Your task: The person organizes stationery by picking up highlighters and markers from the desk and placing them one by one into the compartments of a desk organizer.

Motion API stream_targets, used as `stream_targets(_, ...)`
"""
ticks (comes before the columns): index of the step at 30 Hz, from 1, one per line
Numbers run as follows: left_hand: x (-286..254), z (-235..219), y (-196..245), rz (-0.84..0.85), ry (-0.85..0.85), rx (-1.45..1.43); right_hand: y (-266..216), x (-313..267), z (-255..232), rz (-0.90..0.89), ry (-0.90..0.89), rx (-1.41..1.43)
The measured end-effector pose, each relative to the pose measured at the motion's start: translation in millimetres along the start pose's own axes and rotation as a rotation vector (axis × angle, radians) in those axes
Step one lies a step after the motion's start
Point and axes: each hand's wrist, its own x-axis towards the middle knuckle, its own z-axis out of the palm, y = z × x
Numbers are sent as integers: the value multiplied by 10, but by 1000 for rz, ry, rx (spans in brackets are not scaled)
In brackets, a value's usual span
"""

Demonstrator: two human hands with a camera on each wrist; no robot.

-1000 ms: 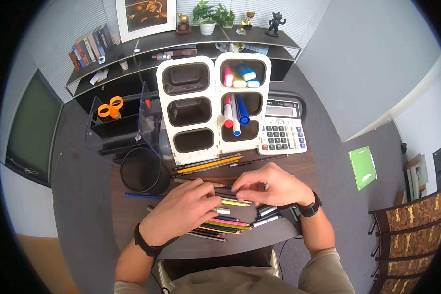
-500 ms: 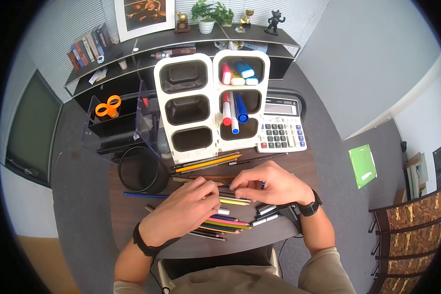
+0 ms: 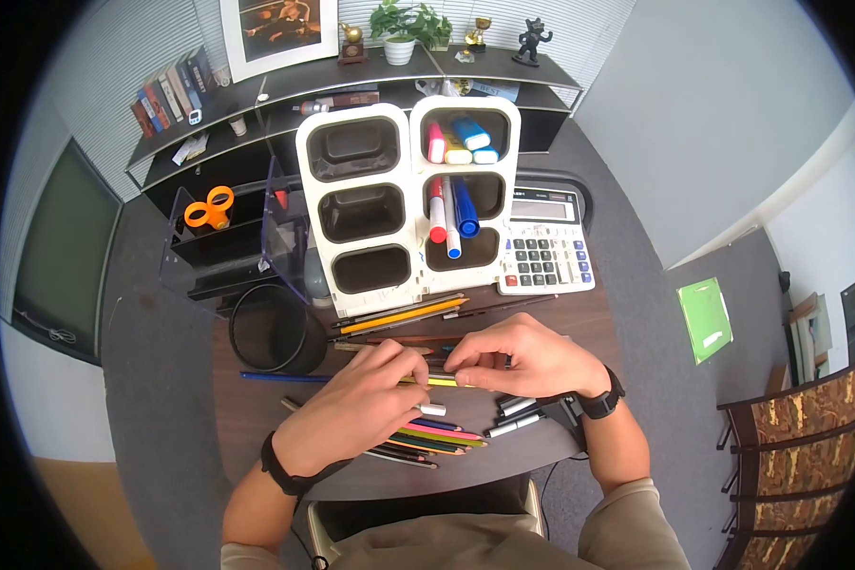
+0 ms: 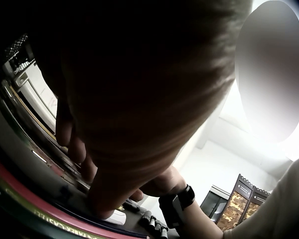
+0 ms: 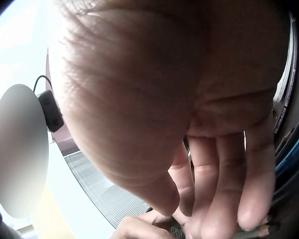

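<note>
Both the left hand [image 3: 356, 404] and the right hand [image 3: 522, 359] pinch a yellow pencil [image 3: 444, 382] just above the loose pencils on the worktop [image 3: 256, 418]. Lifting it level should keep neighbouring pencils from rolling; each grip should stay light near the pencil's ends.

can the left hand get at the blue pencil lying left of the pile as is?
Probably yes. The blue pencil lies alone on the desk beside the left hand, nothing over it, though that hand is pinching a yellow pencil.
</note>
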Motion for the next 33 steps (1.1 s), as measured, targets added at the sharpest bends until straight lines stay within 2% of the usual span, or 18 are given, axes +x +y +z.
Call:
stream_targets(2,19,-5,8,9,-5,15,-27,4,-32,57,-56,-47)
stream_targets(4,51,-4,27,44,126,-94,-30,3,-24,48,-44,-22)
stream_targets(5,53,-8,47,44,126,-94,-32,-1,-19,39,-31,3)
stream_targets(7,52,-23,96,-88,230,-163,-69,-12,-16,26,-38,94)
stream_targets(9,68,-38,105,-82,246,-210,-92,-27,-1,13,-46,184)
stream_targets(12,77,-52,130,-78,270,-295,-102,-23,29,-47,7,146)
stream_targets(14,87,-30,155,-75,276,-337,-108,-15,24,-178,130,46)
stream_targets(15,86,-4,169,-115,304,-387,-93,-25,24,-178,130,46)
stream_targets(17,86,17,149,-155,333,-437,-49,-76,24,-190,325,170)
stream_targets(18,79,18,114,-151,314,-341,-62,-113,24,-156,369,297)
stream_targets(20,65,39,58,-148,294,-244,-78,-125,9,-125,425,521)
stream_targets(24,83,19,86,-166,309,-273,-9,-154,-25,-138,404,493)
stream_targets(27,100,-19,153,-244,322,-367,13,-207,-55,-366,793,501)
stream_targets(28,98,-22,160,-286,348,-428,55,-206,-99,-439,873,512)
stream_targets(31,93,-20,140,-275,348,-392,49,-187,-164,-486,1107,463)
stream_targets(33,91,31,88,-239,349,-345,42,-142,-158,-468,1161,405)
